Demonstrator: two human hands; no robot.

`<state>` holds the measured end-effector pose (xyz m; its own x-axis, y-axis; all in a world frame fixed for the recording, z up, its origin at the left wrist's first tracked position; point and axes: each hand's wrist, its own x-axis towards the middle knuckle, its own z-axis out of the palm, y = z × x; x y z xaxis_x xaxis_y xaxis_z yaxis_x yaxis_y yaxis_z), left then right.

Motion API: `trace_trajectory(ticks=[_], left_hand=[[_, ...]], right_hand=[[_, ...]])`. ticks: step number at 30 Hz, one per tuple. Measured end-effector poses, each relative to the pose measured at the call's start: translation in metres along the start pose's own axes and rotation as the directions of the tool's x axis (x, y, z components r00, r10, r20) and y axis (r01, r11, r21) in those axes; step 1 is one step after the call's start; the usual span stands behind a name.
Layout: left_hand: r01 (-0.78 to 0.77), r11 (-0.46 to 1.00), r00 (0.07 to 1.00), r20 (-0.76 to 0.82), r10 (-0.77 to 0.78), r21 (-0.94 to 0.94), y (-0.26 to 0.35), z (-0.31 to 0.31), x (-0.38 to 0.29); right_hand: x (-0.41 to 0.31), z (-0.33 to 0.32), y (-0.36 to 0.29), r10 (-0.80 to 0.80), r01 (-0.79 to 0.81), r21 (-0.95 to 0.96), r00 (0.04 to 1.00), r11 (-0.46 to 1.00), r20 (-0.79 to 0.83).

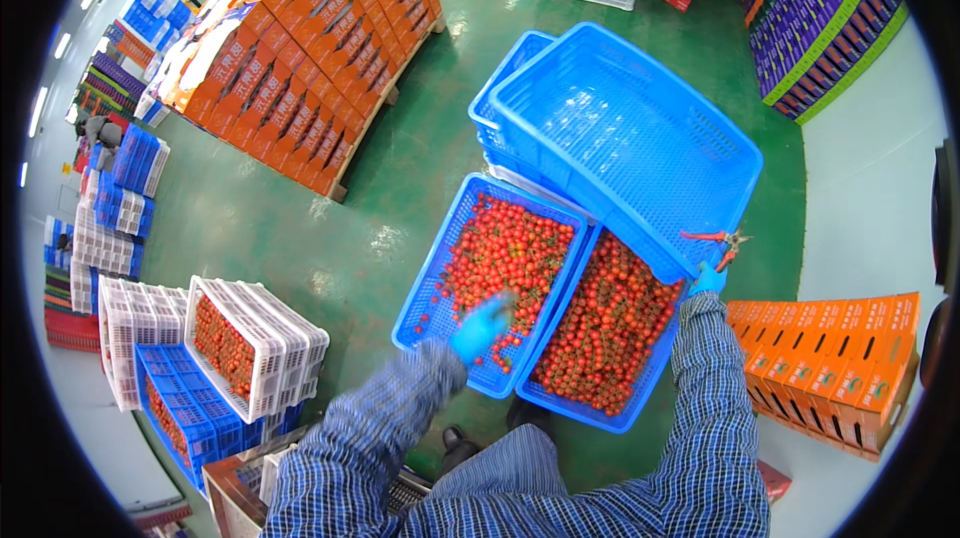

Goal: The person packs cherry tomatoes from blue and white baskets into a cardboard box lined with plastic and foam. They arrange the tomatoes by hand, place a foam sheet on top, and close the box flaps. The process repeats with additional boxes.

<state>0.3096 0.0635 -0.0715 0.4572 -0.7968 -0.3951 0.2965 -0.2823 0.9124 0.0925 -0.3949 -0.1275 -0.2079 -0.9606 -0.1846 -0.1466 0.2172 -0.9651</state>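
Observation:
My left hand, in a blue glove and blurred, is over the near part of a blue plastic crate of loose red cherry tomatoes. Its fingers are not clear enough to show whether they hold any. Beside it stands a second blue crate, filled with cherry tomatoes on green stems. Above that one, a large blue crate with nothing in it lies at an angle. My gloved right hand is at its near corner, gripping red-handled pruning shears by one handle.
Stacked blue crates stand under the angled one. Orange cartons fill a pallet at upper left; more orange cartons stand at right. White crates with tomatoes are at lower left. Purple cartons line the right wall.

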Motion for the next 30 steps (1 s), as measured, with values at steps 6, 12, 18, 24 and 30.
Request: trace_trajectory(ticks=[6,12,18,24,30], left_hand=[[0.49,0.818,0.872,-0.175,-0.457,0.302,-0.165,-0.008,-0.216],[0.815,0.58,0.546,-0.354,-0.759,0.012,-0.235,-0.038,-0.355],[0.662,0.584,0.429,-0.401,-0.81,-0.471,-0.256,-0.044,-0.381],[0.627,0.659,0.562,-0.344,-0.752,-0.416,-0.244,-0.041,-0.349],[0.681,0.636,0.578,-0.267,-0.772,-0.365,-0.225,-0.038,-0.296]], right_hand=[[0.013,0.056,-0.036,-0.113,0.127,-0.153,0.989,0.98,0.094],[0.039,0.115,-0.033,-0.27,0.247,-0.332,0.963,0.91,-0.024],[0.075,0.177,-0.026,-0.245,0.211,-0.318,0.967,0.924,-0.072],[0.094,0.192,-0.028,-0.195,0.156,-0.262,0.972,0.952,-0.128],[0.092,0.207,-0.013,-0.336,0.302,-0.259,0.936,0.917,-0.099]])
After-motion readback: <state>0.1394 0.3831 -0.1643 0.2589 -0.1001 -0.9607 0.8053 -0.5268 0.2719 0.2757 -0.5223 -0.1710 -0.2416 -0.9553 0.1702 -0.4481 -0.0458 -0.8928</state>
